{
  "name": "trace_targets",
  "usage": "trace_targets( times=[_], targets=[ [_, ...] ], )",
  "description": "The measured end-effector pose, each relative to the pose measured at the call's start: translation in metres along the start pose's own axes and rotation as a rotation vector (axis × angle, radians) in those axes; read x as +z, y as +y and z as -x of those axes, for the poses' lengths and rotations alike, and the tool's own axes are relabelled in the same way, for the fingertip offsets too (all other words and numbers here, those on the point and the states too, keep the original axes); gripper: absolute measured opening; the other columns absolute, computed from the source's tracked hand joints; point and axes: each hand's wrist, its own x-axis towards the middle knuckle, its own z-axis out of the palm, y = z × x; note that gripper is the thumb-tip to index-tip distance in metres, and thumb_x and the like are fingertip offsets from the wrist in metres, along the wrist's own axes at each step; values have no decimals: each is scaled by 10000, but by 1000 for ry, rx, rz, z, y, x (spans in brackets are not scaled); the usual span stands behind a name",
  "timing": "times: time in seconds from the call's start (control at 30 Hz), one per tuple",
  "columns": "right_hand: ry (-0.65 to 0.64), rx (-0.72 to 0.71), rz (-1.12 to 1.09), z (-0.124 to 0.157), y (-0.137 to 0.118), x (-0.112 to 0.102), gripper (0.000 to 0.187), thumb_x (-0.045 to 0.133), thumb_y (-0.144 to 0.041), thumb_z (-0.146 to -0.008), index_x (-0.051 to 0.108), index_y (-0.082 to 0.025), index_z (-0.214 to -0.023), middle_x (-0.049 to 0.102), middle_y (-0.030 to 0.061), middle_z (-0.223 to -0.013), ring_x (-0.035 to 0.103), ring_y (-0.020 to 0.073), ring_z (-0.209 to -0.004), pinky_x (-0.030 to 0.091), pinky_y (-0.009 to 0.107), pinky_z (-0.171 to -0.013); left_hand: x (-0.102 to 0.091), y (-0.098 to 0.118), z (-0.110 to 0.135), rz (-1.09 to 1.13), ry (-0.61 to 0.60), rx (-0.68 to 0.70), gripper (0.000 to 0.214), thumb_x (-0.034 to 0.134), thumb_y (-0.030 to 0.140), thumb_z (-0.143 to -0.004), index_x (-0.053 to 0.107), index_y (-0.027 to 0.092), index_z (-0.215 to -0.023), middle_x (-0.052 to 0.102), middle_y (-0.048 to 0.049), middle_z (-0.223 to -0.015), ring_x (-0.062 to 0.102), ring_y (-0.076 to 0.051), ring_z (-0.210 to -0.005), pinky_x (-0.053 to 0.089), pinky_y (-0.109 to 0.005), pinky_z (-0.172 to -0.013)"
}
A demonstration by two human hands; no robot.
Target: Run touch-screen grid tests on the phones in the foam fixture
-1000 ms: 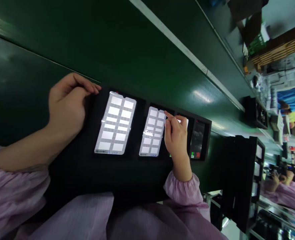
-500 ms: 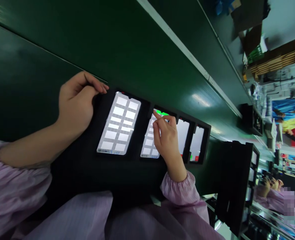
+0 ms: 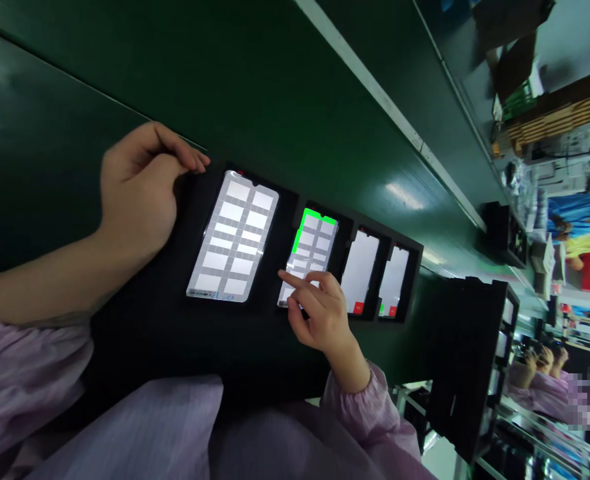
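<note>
A black foam tray lies on the green belt and holds several lit phones side by side. My left hand is curled over the tray's end beside the first phone, whose screen shows a grid of white boxes. My right hand has its index finger stretched out, with the tip touching the lower part of the second phone. That screen shows the same grid with a green band along its top and upper side. The third phone and fourth phone glow plain white with small red and green marks.
A stack of black trays stands on edge to the right of my tray. Another black tray lies farther along the belt. A white stripe runs down the belt. A co-worker's hands in pink sleeves work beyond the stack.
My right hand has moved from the top of the second phone down to its lower part. A green band now shows on that screen. The left hand stays on the tray's end.
</note>
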Motion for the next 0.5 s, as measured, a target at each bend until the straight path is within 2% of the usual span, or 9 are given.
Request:
trace_targets(
  times=[0.17,0.3,0.5],
  targets=[
    [50,71,-4,-3,5,-2,225,513,-94,-972,676,-231,-900,823,43,-1099,601,225,-927,560,388,-755,2,5,1,-6,31,-32,318,426,-112,-641,543,176,-573,566,13,-606,626,-103,-745,490,-238,-803],
    [3,92,57,-17,13,-4,235,501,-115,-1007,677,-225,-897,801,58,-1190,615,233,-959,557,405,-777,4,8,2,-6,31,-38,340,405,-130,-640,534,176,-570,554,8,-609,616,-108,-746,483,-257,-810],
    [72,-1,38,-16,15,-3,231,570,-101,-951,618,-235,-768,834,30,-1017,636,216,-907,554,362,-703,1,1,1,-23,7,-21,315,439,-116,-676,557,165,-594,597,9,-648,625,-103,-783,477,-248,-811]
  ],
)
